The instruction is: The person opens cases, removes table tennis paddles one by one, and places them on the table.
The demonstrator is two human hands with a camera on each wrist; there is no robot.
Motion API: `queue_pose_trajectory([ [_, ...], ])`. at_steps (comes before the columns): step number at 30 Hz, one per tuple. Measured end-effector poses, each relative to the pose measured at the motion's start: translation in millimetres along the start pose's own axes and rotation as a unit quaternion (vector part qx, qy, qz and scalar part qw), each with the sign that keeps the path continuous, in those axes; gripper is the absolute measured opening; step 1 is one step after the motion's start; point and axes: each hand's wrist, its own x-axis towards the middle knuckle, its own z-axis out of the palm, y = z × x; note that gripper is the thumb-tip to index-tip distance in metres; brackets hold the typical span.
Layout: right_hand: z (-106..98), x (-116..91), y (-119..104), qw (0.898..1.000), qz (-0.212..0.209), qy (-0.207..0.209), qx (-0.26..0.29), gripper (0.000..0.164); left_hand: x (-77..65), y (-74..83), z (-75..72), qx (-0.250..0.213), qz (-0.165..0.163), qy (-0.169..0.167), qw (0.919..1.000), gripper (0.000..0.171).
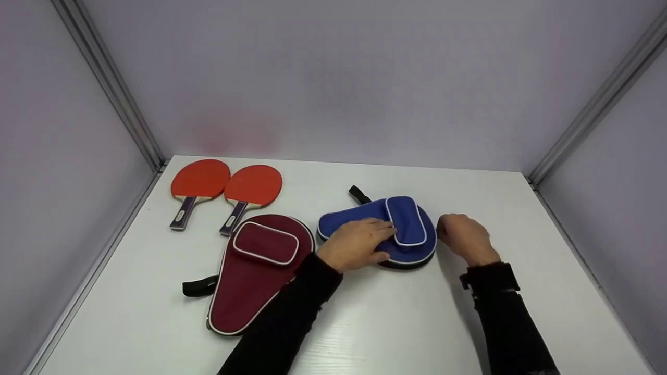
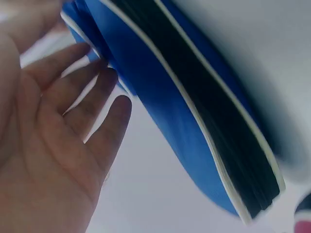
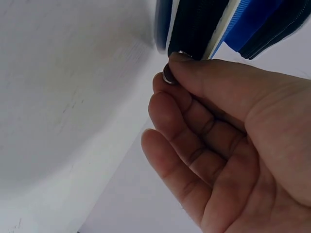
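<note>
A blue table tennis paddle case (image 1: 365,211) with white piping and a small front pocket (image 1: 407,224) lies on the table. My left hand (image 1: 357,242) rests on top of it, fingers fairly straight, fingertips at the pocket's edge. At the case's rounded right end is my right hand (image 1: 466,237). In the right wrist view, its thumb and index finger pinch a small metal zipper pull (image 3: 169,75) beside the black zipper band (image 3: 198,26). The left wrist view shows the case's black side (image 2: 209,99) running along its edge.
A maroon paddle case (image 1: 255,286) with a black strap (image 1: 200,286) lies left of the blue one, under the left forearm. Two red paddles (image 1: 200,179) lie at the back left. Panel walls (image 1: 338,78) border the white table (image 1: 391,323).
</note>
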Motion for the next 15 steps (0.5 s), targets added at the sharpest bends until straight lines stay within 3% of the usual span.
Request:
queue_pose_trajectory([
  [7,0.8,1.1,-2.0,1.000,0.007,-0.003,0.004,0.012,-14.4,-25.1,-9.7,0.038,-0.032,-0.028,0.9984,0.080],
  [12,0.9,0.1,-3.0,1.000,0.004,0.002,0.001,0.010,-17.8,-35.8,-8.9,0.019,-0.072,-0.047,0.9961,0.083],
  [15,1.0,-0.1,-2.4,1.000,0.003,0.007,0.000,0.009,-17.4,-37.2,-5.5,0.011,-0.091,-0.040,0.9950,0.081],
])
